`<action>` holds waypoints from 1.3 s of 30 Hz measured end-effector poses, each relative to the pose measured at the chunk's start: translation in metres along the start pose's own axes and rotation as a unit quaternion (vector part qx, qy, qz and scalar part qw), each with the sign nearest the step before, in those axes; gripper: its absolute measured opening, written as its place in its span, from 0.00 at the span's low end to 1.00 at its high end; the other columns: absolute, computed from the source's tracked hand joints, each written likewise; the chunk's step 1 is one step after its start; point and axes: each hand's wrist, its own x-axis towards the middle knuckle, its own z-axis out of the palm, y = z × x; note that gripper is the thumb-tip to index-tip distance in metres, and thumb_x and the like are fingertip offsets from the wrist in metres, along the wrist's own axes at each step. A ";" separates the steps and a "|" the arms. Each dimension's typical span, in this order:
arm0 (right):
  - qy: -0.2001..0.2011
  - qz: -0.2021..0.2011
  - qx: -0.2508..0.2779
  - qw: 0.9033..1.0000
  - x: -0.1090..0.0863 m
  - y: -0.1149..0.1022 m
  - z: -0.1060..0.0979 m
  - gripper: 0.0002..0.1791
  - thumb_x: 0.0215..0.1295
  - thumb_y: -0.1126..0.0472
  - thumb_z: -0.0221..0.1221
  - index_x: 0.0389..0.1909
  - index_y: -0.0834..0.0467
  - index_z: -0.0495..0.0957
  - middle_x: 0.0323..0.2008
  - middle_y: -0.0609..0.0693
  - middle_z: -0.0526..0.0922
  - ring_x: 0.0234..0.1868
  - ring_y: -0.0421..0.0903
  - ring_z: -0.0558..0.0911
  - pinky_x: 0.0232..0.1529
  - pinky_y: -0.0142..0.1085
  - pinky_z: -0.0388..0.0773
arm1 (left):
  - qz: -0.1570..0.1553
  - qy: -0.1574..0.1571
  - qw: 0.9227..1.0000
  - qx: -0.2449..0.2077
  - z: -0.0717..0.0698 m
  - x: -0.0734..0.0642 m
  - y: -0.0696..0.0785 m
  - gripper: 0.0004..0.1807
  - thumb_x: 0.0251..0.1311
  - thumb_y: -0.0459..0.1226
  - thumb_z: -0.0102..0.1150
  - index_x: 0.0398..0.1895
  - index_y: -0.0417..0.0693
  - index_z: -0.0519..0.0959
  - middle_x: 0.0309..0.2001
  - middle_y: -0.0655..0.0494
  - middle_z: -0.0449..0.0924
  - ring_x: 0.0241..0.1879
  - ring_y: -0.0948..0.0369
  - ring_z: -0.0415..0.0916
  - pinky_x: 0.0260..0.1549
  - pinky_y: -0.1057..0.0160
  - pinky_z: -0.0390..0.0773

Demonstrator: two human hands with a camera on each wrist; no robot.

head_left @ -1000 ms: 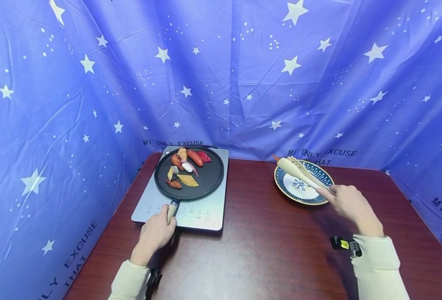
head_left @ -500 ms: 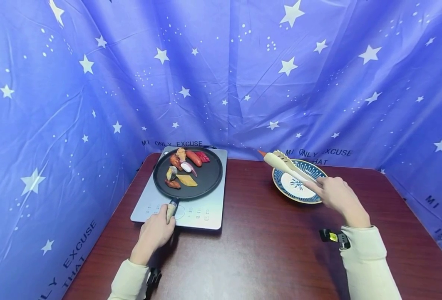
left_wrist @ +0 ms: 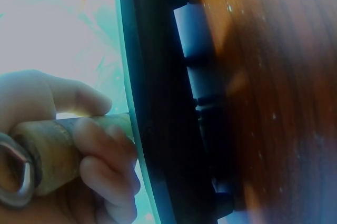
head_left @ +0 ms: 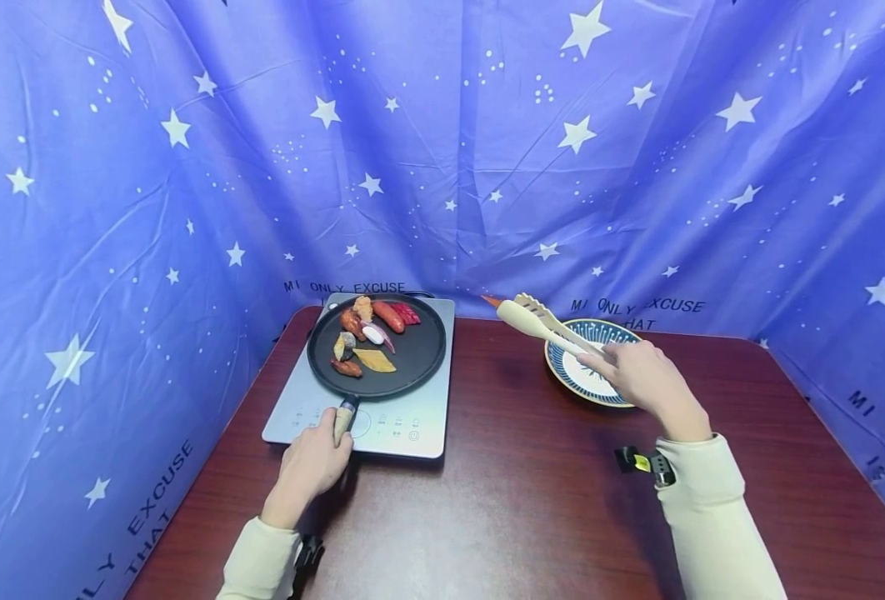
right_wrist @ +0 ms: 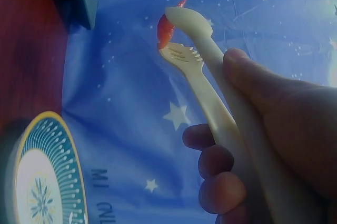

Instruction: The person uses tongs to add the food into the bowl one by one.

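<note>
My left hand (head_left: 315,458) grips the handle (head_left: 345,412) of a black flat pan (head_left: 422,350); in the left wrist view fingers wrap the handle, which ends in a metal ring (left_wrist: 25,179). In the pan lie a sausage (head_left: 388,316), a red piece (head_left: 407,313), a yellow flat piece (head_left: 374,360), a purple-and-white slice (head_left: 375,334) and several browned pieces. My right hand (head_left: 648,387) holds cream-coloured tongs (head_left: 540,323), raised with tips pointing left. Pinched between the tips is a small pointed red-orange food piece (right_wrist: 165,30).
The pan sits on a silver induction cooktop (head_left: 427,421) at the table's back left. A blue-and-white patterned plate (head_left: 588,377) stands at back right, partly under the right hand. A blue star-printed curtain (head_left: 450,167) closes off the back and sides of the dark red table (head_left: 502,500).
The right hand has moved left with the tongs and red-orange piece, from over the plate to its left side. The left hand and pan have stayed in place.
</note>
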 end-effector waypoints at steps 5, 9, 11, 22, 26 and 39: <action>0.007 -0.017 0.000 1.000 0.007 -0.012 0.001 0.26 0.67 0.39 0.49 0.16 0.51 0.68 0.12 0.44 0.62 0.17 0.45 0.66 0.22 0.38 0.61 | -0.001 -0.001 1.000 0.001 0.001 0.001 0.000 0.26 0.59 0.43 0.48 0.58 0.40 0.65 0.28 0.41 0.77 0.26 0.48 0.76 0.25 0.48 0.71; 0.009 -0.026 0.010 1.000 0.014 -0.020 0.007 0.25 0.66 0.39 0.50 0.16 0.52 0.68 0.12 0.44 0.62 0.17 0.44 0.66 0.22 0.38 0.62 | 0.000 -0.002 1.000 0.001 0.001 0.001 0.001 0.26 0.59 0.43 0.48 0.58 0.40 0.65 0.27 0.41 0.77 0.26 0.48 0.76 0.24 0.49 0.71; 0.003 -0.029 0.021 0.999 0.016 -0.024 0.010 0.24 0.66 0.40 0.51 0.17 0.52 0.68 0.13 0.44 0.63 0.17 0.44 0.65 0.21 0.38 0.62 | 0.001 -0.002 1.000 0.002 0.001 0.001 0.002 0.26 0.59 0.43 0.48 0.58 0.40 0.65 0.27 0.41 0.77 0.26 0.48 0.76 0.24 0.49 0.71; 0.002 -0.048 0.042 0.998 0.026 -0.053 0.022 0.25 0.64 0.41 0.54 0.15 0.53 0.67 0.12 0.44 0.62 0.16 0.44 0.65 0.21 0.40 0.65 | -0.004 -0.008 1.000 0.004 -0.001 0.000 0.003 0.26 0.59 0.43 0.48 0.59 0.40 0.65 0.28 0.41 0.76 0.27 0.47 0.76 0.25 0.48 0.71; 0.000 -0.053 0.044 0.998 0.030 -0.065 0.029 0.24 0.64 0.41 0.54 0.16 0.53 0.69 0.12 0.45 0.64 0.16 0.45 0.67 0.21 0.41 0.66 | -0.004 -0.009 1.000 0.005 -0.001 -0.001 0.002 0.26 0.59 0.43 0.48 0.59 0.40 0.65 0.28 0.41 0.76 0.27 0.47 0.76 0.25 0.48 0.71; -0.006 -0.071 0.053 0.996 0.042 -0.094 0.054 0.25 0.61 0.39 0.56 0.15 0.52 0.69 0.12 0.43 0.64 0.14 0.44 0.66 0.18 0.39 0.63 | -0.005 -0.007 1.000 0.007 -0.001 -0.001 0.002 0.25 0.60 0.43 0.48 0.58 0.41 0.65 0.27 0.41 0.76 0.26 0.47 0.76 0.24 0.49 0.70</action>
